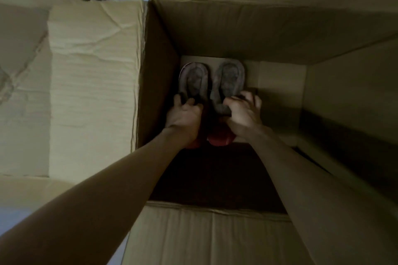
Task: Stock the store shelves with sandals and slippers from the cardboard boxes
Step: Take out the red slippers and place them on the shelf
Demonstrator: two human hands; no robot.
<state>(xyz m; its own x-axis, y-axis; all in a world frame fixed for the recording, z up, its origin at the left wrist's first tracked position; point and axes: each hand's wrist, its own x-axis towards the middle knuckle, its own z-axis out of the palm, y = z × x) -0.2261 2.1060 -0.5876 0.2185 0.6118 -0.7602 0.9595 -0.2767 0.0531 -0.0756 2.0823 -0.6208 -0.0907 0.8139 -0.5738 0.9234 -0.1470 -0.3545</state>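
L grip (pixel 186 116), R grip (pixel 243 114) on slippers (pixel 230 77) (box (pixel 237 32))

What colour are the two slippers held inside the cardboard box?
Greyish, with a fuzzy look; the slippers show best in the head view, though dimly lit.

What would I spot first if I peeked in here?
Two bare arms reach deep into a big cardboard box. Down at its bottom, the left hand grips the left slipper and the right hand grips the right slipper; both slippers are grey and lie side by side. A red thing peeks out under the wrists.
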